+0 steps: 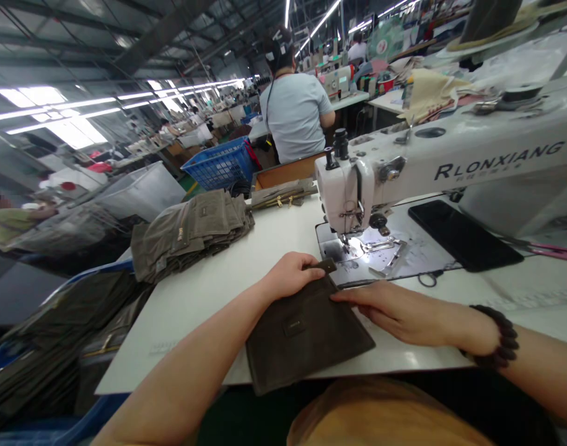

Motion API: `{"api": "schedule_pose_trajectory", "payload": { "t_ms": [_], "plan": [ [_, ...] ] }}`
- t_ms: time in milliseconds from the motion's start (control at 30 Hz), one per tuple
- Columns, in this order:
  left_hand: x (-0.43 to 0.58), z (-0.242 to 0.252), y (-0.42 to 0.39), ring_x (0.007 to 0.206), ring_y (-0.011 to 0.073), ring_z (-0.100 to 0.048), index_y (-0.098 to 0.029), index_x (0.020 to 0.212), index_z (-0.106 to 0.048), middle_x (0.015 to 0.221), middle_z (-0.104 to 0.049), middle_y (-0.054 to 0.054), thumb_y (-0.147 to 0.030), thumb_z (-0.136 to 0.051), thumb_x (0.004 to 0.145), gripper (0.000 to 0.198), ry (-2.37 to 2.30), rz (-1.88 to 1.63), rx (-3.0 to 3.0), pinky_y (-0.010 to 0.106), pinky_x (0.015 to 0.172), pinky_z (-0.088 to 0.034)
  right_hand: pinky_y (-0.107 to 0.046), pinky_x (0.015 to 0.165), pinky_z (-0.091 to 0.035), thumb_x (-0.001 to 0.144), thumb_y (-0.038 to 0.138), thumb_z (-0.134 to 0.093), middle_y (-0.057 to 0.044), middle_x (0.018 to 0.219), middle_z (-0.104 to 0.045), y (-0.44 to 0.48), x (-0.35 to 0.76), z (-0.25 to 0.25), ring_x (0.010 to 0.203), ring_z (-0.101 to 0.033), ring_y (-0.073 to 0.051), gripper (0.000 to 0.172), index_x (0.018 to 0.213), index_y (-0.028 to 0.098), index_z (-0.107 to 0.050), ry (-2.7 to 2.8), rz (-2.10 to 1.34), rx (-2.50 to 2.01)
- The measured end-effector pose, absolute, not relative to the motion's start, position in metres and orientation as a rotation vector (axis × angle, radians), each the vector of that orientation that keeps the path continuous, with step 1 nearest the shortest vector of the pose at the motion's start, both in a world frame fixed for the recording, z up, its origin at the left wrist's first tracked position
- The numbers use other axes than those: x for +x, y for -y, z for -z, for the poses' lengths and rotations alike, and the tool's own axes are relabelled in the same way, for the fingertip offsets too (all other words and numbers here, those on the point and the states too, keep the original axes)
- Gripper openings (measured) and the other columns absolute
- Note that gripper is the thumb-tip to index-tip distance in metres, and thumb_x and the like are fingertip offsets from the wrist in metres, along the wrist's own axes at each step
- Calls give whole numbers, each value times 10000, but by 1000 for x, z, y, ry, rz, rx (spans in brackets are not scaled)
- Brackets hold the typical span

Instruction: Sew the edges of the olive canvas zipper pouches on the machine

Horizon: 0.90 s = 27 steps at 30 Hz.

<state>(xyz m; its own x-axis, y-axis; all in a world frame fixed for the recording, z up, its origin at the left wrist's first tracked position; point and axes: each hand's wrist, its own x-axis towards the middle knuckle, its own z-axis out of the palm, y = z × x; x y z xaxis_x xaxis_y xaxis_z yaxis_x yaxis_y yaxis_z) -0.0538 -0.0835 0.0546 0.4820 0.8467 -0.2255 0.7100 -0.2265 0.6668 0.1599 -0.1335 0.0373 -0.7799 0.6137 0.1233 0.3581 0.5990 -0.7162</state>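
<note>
A dark olive fabric bag panel (pixel 306 347) with a small label patch (pixel 294 325) lies at the front edge of the white table, its near corner jutting past the edge. My left hand (pixel 292 274) is closed on the panel's upper end, thumb on top, beside a short tab (pixel 328 266). At the panel's right edge, my right hand (pixel 395 311) grips it between fingers, partly hidden, with a dark bead bracelet on the wrist. Just beyond both hands is the needle area of a white sewing machine (pixel 346 198), its metal plate lit. The panel is short of the needle.
Stacked olive pieces (pixel 194 229) sit on the table's left, with zippered pieces (pixel 283 195) behind. A blue crate (pixel 97 415) of similar pieces stands lower left. A black phone (pixel 464 235) and pink-handled scissors (pixel 553 251) lie right. A co-worker (pixel 295 114) sits ahead.
</note>
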Motion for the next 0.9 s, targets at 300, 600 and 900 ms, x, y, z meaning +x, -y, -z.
{"api": "schedule_pose_trajectory", "payload": {
  "t_ms": [300,600,900],
  "plan": [
    [-29,-26,56,602,143,-506,-158,748,-663,604,-577,-6,-305,-549,729,186,-1409,-175,2109,228,542,-334,-310,573,-400,903,139,-275,-109,861,-565,95,172,-15,640,-481,-155,317,1008,102,-571,2932,60,-344],
    [-22,-29,52,665,177,-568,-172,769,-674,702,-646,36,-283,-529,749,184,-1505,-68,2149,248,591,-377,-319,572,-424,867,106,-319,-121,939,-593,91,179,-10,678,-530,-179,300,1058,83,-550,2936,-45,-400],
    [-16,-20,19,825,251,-590,-127,811,-681,813,-662,101,-218,-530,739,190,-1645,-171,2110,325,743,-419,-306,525,-392,809,55,-383,-135,1006,-593,74,168,-5,683,-558,-182,289,1026,93,-570,2945,164,-697]
  ]
}}
